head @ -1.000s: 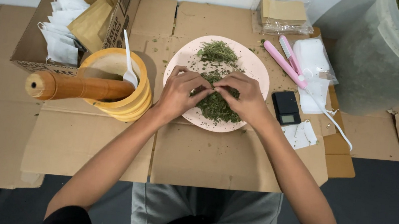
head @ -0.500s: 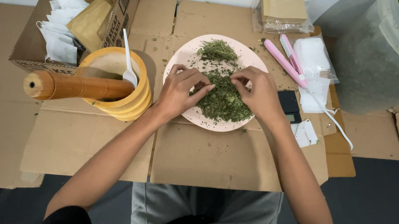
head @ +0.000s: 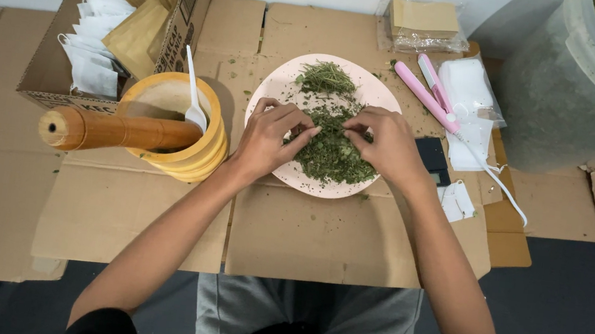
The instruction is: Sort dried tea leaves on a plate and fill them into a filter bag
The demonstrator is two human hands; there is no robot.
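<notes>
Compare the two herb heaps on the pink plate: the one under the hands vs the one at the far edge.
The near heap is larger, and both the left hand and the right hand are on it; the far heap is smaller and untouched. The near heap looks fine and crumbled; the far heap looks stringier, with stems. Both are dried green herbs on the same pink plate.

both hands: left [head: 268, 141], right [head: 387, 146], palms down, fingertips pinched, nearly meeting.
</notes>
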